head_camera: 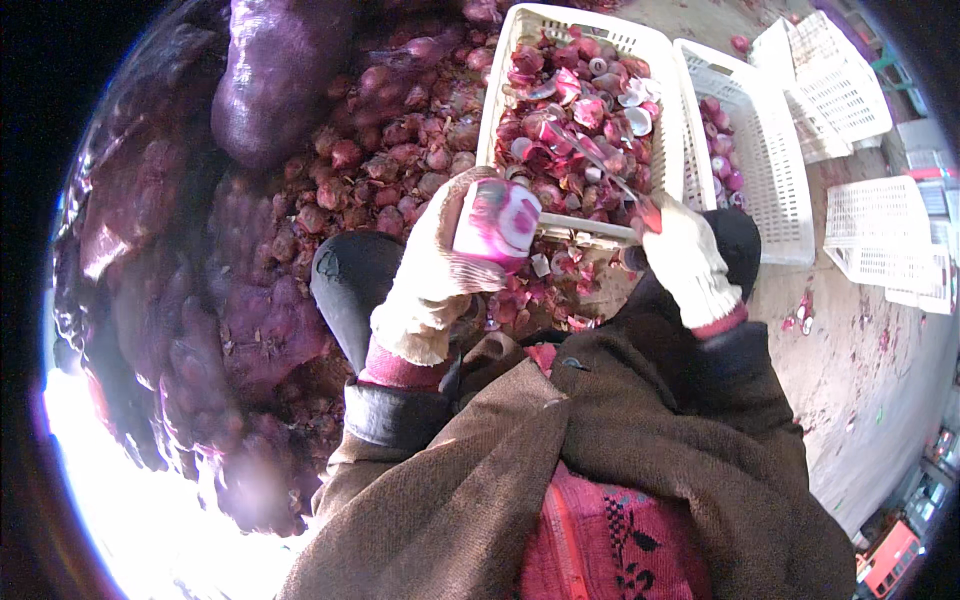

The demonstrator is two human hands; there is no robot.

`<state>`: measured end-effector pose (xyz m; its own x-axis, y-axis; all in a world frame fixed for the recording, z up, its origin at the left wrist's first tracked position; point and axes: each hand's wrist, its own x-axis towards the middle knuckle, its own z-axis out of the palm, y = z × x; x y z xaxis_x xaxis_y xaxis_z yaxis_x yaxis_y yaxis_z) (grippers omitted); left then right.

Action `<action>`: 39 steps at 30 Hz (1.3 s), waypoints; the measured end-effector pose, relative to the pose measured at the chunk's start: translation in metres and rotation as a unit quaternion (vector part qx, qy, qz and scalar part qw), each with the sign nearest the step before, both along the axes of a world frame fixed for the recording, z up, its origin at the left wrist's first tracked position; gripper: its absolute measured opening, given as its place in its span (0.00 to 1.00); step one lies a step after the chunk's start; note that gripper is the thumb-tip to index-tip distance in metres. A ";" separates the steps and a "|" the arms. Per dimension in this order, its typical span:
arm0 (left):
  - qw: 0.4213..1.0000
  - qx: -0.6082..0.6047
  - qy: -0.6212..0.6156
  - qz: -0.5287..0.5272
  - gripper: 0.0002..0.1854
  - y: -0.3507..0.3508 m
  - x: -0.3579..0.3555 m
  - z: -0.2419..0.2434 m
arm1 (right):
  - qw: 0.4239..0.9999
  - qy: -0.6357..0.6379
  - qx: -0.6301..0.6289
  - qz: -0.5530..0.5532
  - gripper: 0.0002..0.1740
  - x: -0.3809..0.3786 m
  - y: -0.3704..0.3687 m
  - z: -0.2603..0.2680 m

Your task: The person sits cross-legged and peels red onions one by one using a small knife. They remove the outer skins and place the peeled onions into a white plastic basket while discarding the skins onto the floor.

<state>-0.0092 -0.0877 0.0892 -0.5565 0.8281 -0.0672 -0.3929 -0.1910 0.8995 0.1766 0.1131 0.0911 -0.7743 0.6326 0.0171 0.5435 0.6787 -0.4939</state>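
My left hand (435, 262), in a cream knit glove, grips a large red onion (498, 217). White flesh shows on much of the onion, with purple skin in patches. My right hand (688, 255), gloved the same way, holds a knife (604, 166) by its red handle. The thin blade points up and left over a white plastic crate (585, 223). Red onion skins and cut ends (589, 112) fill that crate. Between my knees, more onion peelings (577, 281) lie on the ground.
On the left, loose red onions (382, 172) are heaped against purple mesh sacks (277, 82). A second white crate (772, 150) with peeled onions (721, 150) stands right of the first. Further right are stacked white crates (840, 82) and another crate (877, 225) on the concrete floor (832, 375).
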 end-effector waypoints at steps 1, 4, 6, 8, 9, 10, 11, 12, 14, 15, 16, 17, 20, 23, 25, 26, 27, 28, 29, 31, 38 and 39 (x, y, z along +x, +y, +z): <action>0.999 -0.011 0.033 0.001 0.58 -0.002 -0.003 -0.006 | 0.998 0.039 0.028 0.042 0.07 -0.002 -0.010 0.010; 0.988 -0.050 0.145 -0.005 0.54 0.000 -0.008 -0.020 | 0.982 0.062 0.035 0.174 0.06 -0.017 -0.034 0.030; 0.966 -0.091 0.240 -0.013 0.48 0.006 -0.008 -0.022 | 0.973 0.064 0.063 0.211 0.05 -0.026 -0.040 0.033; 0.968 -0.117 0.221 -0.013 0.40 0.005 -0.004 -0.013 | 0.969 0.075 0.072 0.223 0.05 -0.030 -0.044 0.036; 0.963 -0.095 0.252 0.007 0.35 0.005 -0.005 -0.018 | 0.968 0.073 0.079 0.227 0.05 -0.031 -0.045 0.038; 0.956 -0.073 0.283 0.028 0.31 0.006 -0.006 -0.026 | 0.967 0.072 0.086 0.231 0.05 -0.033 -0.045 0.039; 0.947 -0.051 0.313 0.049 0.28 0.005 -0.007 -0.031 | 0.965 0.071 0.092 0.235 0.05 -0.034 -0.045 0.037; 0.970 -0.078 0.228 0.029 0.29 0.007 -0.006 -0.028 | 0.964 0.068 0.100 0.236 0.05 -0.033 -0.043 0.033; 0.990 -0.129 0.053 -0.011 0.30 0.010 -0.005 -0.018 | 0.963 0.060 0.118 0.234 0.06 -0.032 -0.040 0.028; 0.989 -0.104 0.105 0.002 0.31 0.009 -0.006 -0.023 | 0.963 0.058 0.127 0.232 0.06 -0.032 -0.040 0.026; 0.985 -0.078 0.156 0.015 0.32 0.007 -0.007 -0.034 | 0.962 0.056 0.136 0.231 0.07 -0.031 -0.040 0.025; 0.977 -0.053 0.207 0.027 0.33 0.006 -0.007 -0.039 | 0.961 0.060 0.142 0.228 0.07 -0.031 -0.040 0.024; 0.999 -0.006 0.053 0.009 0.36 0.004 0.004 -0.027 | 0.962 0.067 0.159 0.212 0.06 -0.028 -0.038 0.021; 0.998 0.029 0.008 -0.049 0.44 0.009 0.000 -0.018 | 0.965 0.077 0.159 0.192 0.05 -0.024 -0.032 0.021; 0.996 -0.050 0.075 0.019 0.44 0.001 0.005 -0.016 | 0.967 0.084 0.142 0.192 0.05 -0.022 -0.029 0.017; 0.993 -0.069 0.098 0.014 0.46 0.001 0.003 -0.016 | 0.969 0.074 0.137 0.193 0.06 -0.022 -0.029 0.019; 0.989 -0.087 0.121 0.010 0.47 0.000 0.001 -0.018 | 0.969 0.073 0.139 0.190 0.07 -0.022 -0.028 0.019; 0.984 -0.107 0.144 0.006 0.48 -0.001 -0.002 -0.020 | 0.970 0.072 0.140 0.187 0.07 -0.022 -0.029 0.018; 0.978 -0.127 0.168 0.002 0.49 -0.002 -0.003 -0.020 | 0.970 0.071 0.141 0.184 0.07 -0.022 -0.029 0.017; 0.991 -0.093 0.092 -0.042 0.52 0.002 -0.002 0.009 | 0.972 0.058 0.151 0.172 0.08 -0.020 -0.025 0.013; 0.982 -0.080 0.171 0.024 0.58 -0.003 0.005 0.001 | 0.998 -0.030 0.049 0.023 0.11 -0.011 -0.002 0.002; 0.976 -0.092 0.195 0.029 0.57 -0.004 0.005 0.000 | 0.998 -0.021 0.044 0.025 0.12 -0.014 -0.007 0.002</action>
<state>-0.0047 -0.0915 0.0890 -0.6152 0.7883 0.0140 -0.0068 -0.0230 0.9997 0.1630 0.1062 0.0933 -0.8062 0.5904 0.0369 0.5271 0.7453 -0.4083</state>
